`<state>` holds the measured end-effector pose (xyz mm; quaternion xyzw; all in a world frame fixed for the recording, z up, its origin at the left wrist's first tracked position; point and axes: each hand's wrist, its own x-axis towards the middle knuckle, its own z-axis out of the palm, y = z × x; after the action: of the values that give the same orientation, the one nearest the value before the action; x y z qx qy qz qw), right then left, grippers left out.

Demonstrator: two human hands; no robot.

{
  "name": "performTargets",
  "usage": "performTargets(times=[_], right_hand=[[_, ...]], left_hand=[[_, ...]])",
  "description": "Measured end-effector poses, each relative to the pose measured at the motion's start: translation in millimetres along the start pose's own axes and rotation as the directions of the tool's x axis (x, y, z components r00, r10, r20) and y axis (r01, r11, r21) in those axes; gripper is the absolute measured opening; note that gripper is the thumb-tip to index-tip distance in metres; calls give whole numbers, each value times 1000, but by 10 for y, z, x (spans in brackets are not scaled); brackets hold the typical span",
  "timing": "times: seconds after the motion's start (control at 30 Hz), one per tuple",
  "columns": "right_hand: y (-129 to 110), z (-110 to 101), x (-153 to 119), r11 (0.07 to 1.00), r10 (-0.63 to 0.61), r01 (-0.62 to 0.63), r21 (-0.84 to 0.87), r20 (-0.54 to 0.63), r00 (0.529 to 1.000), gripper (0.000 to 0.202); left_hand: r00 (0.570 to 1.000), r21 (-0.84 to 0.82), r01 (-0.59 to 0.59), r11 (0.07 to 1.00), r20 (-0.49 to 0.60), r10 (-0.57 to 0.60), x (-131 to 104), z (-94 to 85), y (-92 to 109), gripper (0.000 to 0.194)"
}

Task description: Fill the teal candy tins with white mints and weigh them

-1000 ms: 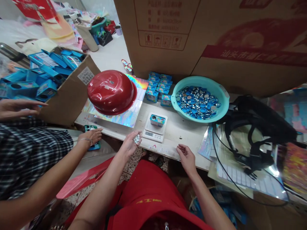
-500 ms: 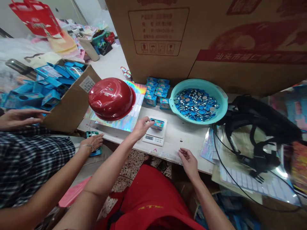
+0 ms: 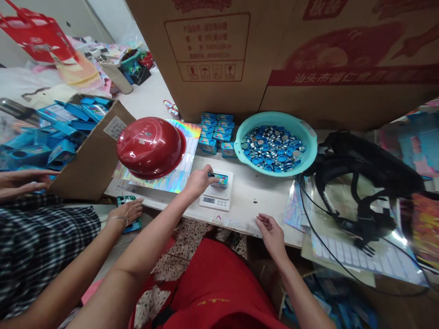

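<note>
Since a second ago, the left hand [image 3: 199, 183] had moved from the near side of the scale [image 3: 215, 202] to the left end of the small blue box [image 3: 222, 181]. A big printed carton [image 3: 291, 96] stood along the back of the white table [image 3: 245, 212]. In front of it, the teal basin [image 3: 311, 157] held a heap of round blue and silvery caps [image 3: 274, 148], and to the left a red basin [image 3: 151, 146] lay upside down. The right hand [image 3: 272, 234] rested by the table's near edge, fingers loosely curled and thumb apart. The left hand's fingers and thumb were drawn near each other; whether they gripped cannot be told. Stacked blue boxes [image 3: 222, 131] stood beside the teal basin; the small blue box sat on the scale's platform.
</note>
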<state>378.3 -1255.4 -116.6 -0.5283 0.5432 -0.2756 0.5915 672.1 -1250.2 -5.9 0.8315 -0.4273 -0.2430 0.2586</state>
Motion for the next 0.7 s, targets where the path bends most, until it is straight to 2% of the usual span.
performTargets(times=[0.07, 0.1, 0.13, 0.2, 0.27, 0.33, 0.4, 0.53, 0.7], right_hand=[[-12, 1, 2, 1000, -1, 1, 3, 0, 1000, 46], [-16, 0, 0, 1000, 0, 0, 5, 1, 1000, 46], [-18, -4, -3, 1000, 4, -4, 6, 2, 1000, 47], [-19, -16, -15, 1000, 18, -18, 5, 2, 1000, 47], [-17, -32, -30, 1000, 30, -30, 0, 1, 1000, 48], [-12, -46, -46, 999, 35, -35, -4, 1, 999, 48], [-3, -53, -63, 999, 36, -36, -7, 4, 999, 47], [30, -34, -98, 999, 45, -45, 1, 24, 999, 48], [73, 20, -139, 999, 45, -45, -2, 56, 997, 47]], left_hand=[[998, -271, 39, 962, -28, -48, -3, -26, -6, 24], [994, -439, 85, 894, -21, -104, -27, -50, -10, 27], [986, -605, 140, 784, 14, -165, -72, -78, -15, 29], [955, -838, 261, 479, 152, -254, -234, -134, -41, 30], [914, -913, 352, 208, 286, -288, -481, -161, -108, 26], [871, -913, 404, 59, 365, -331, -780, -132, -224, 21], [818, -886, 463, 6, 425, -387, -1084, -43, -378, 21], [726, -807, 590, 13, 523, -447, -1568, 214, -660, 26], [683, -778, 627, 32, 529, -504, -1829, 436, -761, 31]])
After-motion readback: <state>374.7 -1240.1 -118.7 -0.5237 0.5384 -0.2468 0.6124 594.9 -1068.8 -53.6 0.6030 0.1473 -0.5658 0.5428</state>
